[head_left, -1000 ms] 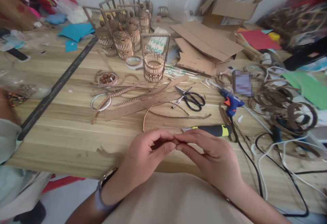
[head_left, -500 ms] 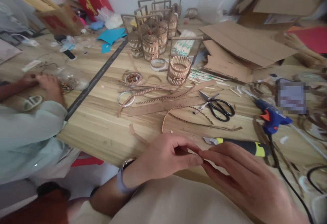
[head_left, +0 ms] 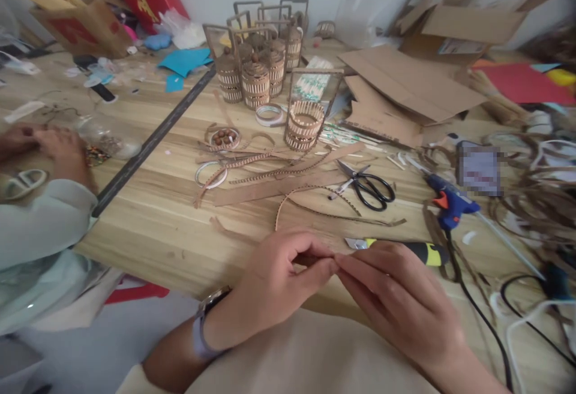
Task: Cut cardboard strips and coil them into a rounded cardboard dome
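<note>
My left hand (head_left: 281,289) and my right hand (head_left: 405,304) meet fingertip to fingertip over the table's near edge. Both are closed in a pinch, and whatever lies between the fingers is too small or hidden to make out. Just behind my right hand lies a yellow-and-black utility knife (head_left: 423,251), its blade pointing left. A thin curved strip with a notched edge (head_left: 288,195) runs down behind my left hand; whether it is touched, I cannot tell. Beyond are black-handled scissors (head_left: 371,190), spread apart, and a flat brown cardboard strip (head_left: 252,189).
A small slatted basket with a tall handle (head_left: 305,124) stands mid-table, with several lidded ones (head_left: 255,79) behind. A blue glue gun (head_left: 452,205) with its cord lies right. Cardboard sheets (head_left: 405,79) cover the back right. Another person's hand (head_left: 63,148) works at left.
My view has shifted slightly, so the table things sit further left. My hands stay pinched together, with the right fingers bent a little more.
</note>
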Demonstrator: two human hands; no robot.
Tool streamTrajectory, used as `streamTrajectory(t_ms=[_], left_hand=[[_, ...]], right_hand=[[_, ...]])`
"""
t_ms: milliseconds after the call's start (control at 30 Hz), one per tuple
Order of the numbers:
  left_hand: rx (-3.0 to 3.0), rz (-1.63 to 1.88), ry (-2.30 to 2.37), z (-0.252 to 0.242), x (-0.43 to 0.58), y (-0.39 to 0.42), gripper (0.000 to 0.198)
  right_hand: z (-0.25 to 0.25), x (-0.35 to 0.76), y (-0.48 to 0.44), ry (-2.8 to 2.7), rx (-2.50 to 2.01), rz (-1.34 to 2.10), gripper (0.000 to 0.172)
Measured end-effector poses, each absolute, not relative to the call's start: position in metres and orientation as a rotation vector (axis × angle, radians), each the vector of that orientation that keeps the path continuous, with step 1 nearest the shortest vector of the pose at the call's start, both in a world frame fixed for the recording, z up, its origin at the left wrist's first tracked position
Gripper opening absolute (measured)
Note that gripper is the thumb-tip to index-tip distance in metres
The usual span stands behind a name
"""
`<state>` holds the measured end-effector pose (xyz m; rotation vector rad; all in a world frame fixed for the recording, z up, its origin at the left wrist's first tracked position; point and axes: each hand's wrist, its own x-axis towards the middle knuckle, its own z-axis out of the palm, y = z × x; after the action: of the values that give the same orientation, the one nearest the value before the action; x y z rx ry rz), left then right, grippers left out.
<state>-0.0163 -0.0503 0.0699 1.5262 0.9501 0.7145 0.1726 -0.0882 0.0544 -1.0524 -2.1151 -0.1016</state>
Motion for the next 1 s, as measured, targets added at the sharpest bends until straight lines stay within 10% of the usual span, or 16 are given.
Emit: streamTrajectory(t_ms=[533,1000], left_hand=[[1.224,0.507,0.759,0.071,-0.022,-0.037,0.012],[1.75,0.695,1.084,0.067,-0.019,-0.052,0.014]], right_hand=[[0.042,0.165,-0.078,-1.738,-0.854,0.505,0.007],[0.045,0.172,-0.078,-2.046,-0.991,-0.145,0.009]])
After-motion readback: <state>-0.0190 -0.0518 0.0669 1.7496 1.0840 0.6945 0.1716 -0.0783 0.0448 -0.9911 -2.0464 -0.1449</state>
